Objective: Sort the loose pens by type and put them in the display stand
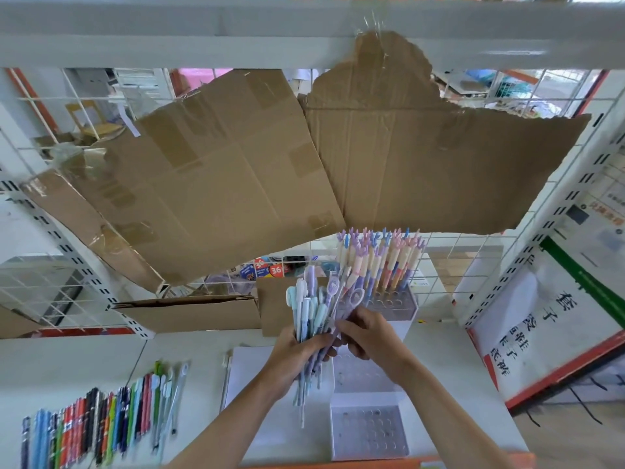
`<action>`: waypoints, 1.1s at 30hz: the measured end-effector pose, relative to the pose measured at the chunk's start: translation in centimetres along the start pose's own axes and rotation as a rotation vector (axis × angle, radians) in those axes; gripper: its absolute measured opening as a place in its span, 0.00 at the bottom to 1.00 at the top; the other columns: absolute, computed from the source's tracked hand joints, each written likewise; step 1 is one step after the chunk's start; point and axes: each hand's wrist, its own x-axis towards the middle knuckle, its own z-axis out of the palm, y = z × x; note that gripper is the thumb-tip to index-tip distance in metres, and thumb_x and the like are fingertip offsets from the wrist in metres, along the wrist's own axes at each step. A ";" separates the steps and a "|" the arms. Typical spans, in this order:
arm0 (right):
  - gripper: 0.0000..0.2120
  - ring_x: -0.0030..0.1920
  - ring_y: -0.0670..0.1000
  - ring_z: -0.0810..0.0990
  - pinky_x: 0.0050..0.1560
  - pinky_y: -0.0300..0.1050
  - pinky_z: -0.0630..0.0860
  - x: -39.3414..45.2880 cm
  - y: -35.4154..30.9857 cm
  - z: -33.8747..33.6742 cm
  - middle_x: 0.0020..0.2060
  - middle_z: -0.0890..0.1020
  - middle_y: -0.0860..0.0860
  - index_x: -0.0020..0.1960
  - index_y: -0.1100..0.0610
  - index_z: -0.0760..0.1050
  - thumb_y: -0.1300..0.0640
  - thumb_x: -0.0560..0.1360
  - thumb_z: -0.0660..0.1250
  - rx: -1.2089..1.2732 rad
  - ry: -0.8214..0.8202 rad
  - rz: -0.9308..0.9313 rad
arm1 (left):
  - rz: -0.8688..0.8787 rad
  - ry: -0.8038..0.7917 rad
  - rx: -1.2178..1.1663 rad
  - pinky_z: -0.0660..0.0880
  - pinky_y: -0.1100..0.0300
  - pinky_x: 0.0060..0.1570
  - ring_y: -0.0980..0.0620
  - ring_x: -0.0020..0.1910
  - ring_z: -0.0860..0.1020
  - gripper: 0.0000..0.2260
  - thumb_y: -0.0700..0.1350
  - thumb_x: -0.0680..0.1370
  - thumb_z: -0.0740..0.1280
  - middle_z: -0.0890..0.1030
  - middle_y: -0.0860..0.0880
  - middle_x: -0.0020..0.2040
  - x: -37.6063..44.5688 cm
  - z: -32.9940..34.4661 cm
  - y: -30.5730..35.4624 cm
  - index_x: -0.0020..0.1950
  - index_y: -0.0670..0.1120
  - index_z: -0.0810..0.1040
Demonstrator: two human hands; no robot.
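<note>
Pastel pens (313, 319) — perhaps twenty — gripped by left hand (297, 353); right hand (367, 335) fingers pinch one

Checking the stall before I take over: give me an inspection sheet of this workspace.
Surface: white shelf.
Job's things: pastel pen bunch held in hands; display stand partly filled with pens; empty stand in front; row of loose pens at left.
Clutter: cardboard sheets on the wire grid.
Grippers: left hand grips the bunch; right hand pinches its pens.
Cables: nothing seen.
Surroundings: poster at right.
</note>
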 end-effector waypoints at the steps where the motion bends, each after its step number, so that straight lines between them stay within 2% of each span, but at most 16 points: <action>1: 0.09 0.24 0.48 0.68 0.26 0.39 0.64 0.0 0.1 0.0 0.26 0.77 0.50 0.37 0.59 0.71 0.62 0.76 0.64 0.000 -0.017 0.005 | -0.004 -0.008 -0.001 0.77 0.58 0.37 0.50 0.33 0.81 0.04 0.37 0.75 0.69 0.83 0.46 0.34 -0.1 0.0 0.0 0.48 0.39 0.81; 7: 0.08 0.27 0.50 0.71 0.29 0.39 0.69 0.2 0.5 -0.7 0.27 0.77 0.53 0.43 0.66 0.76 0.62 0.77 0.64 -0.006 -0.091 -0.049 | -0.005 0.017 -0.078 0.78 0.57 0.39 0.46 0.39 0.82 0.07 0.36 0.75 0.68 0.83 0.41 0.41 -0.3 -0.6 -0.5 0.52 0.38 0.81; 10: 0.08 0.26 0.49 0.76 0.29 0.38 0.72 0.3 0.7 -1.4 0.28 0.80 0.51 0.39 0.63 0.74 0.62 0.77 0.64 -0.120 0.071 -0.084 | 0.000 0.128 -0.147 0.79 0.58 0.38 0.47 0.37 0.82 0.06 0.35 0.75 0.68 0.83 0.41 0.39 -0.1 -1.3 -0.9 0.51 0.37 0.79; 13: 0.08 0.25 0.44 0.79 0.27 0.37 0.75 0.4 1.6 -2.1 0.30 0.81 0.53 0.41 0.59 0.71 0.59 0.78 0.63 -0.321 0.240 -0.130 | -0.002 0.190 -0.138 0.77 0.61 0.35 0.50 0.33 0.81 0.05 0.36 0.75 0.69 0.82 0.44 0.35 0.1 -2.1 -1.3 0.50 0.38 0.79; 17: 0.05 0.28 0.43 0.81 0.33 0.44 0.80 1.1 3.8 -1.4 0.33 0.80 0.55 0.44 0.62 0.72 0.62 0.79 0.63 -0.344 0.238 -0.106 | 0.008 0.184 -0.097 0.76 0.62 0.34 0.52 0.31 0.79 0.03 0.36 0.75 0.68 0.80 0.47 0.33 -0.1 -2.0 -1.4 0.49 0.39 0.79; 20: 0.04 0.27 0.41 0.80 0.32 0.41 0.79 2.0 4.8 -0.2 0.34 0.79 0.56 0.47 0.64 0.72 0.63 0.79 0.62 -0.369 0.236 -0.080 | 0.041 0.153 -0.059 0.75 0.62 0.35 0.51 0.32 0.77 0.01 0.37 0.76 0.68 0.79 0.46 0.32 -0.2 -1.9 -1.4 0.46 0.40 0.79; 25: 0.07 0.34 0.52 0.83 0.36 0.52 0.80 3.1 5.2 0.6 0.34 0.80 0.59 0.46 0.65 0.72 0.61 0.80 0.60 -0.448 0.295 -0.115 | 0.034 0.152 -0.044 0.75 0.60 0.36 0.51 0.33 0.78 0.02 0.39 0.76 0.69 0.80 0.46 0.32 -0.3 -2.1 -1.7 0.46 0.40 0.79; 29: 0.10 0.35 0.53 0.81 0.40 0.51 0.80 3.1 6.8 1.1 0.35 0.80 0.57 0.44 0.65 0.74 0.61 0.80 0.60 -0.424 0.324 -0.049 | 0.030 0.150 -0.036 0.75 0.60 0.38 0.51 0.34 0.78 0.02 0.40 0.75 0.69 0.80 0.47 0.33 -0.4 -2.2 -1.8 0.47 0.42 0.80; 33: 0.11 0.39 0.56 0.81 0.43 0.49 0.78 3.2 7.7 2.1 0.38 0.81 0.57 0.39 0.58 0.71 0.61 0.79 0.58 -0.445 0.276 0.065 | 0.030 0.143 -0.038 0.76 0.59 0.39 0.51 0.34 0.78 0.01 0.39 0.75 0.69 0.80 0.47 0.33 -0.5 -2.1 -1.7 0.46 0.42 0.80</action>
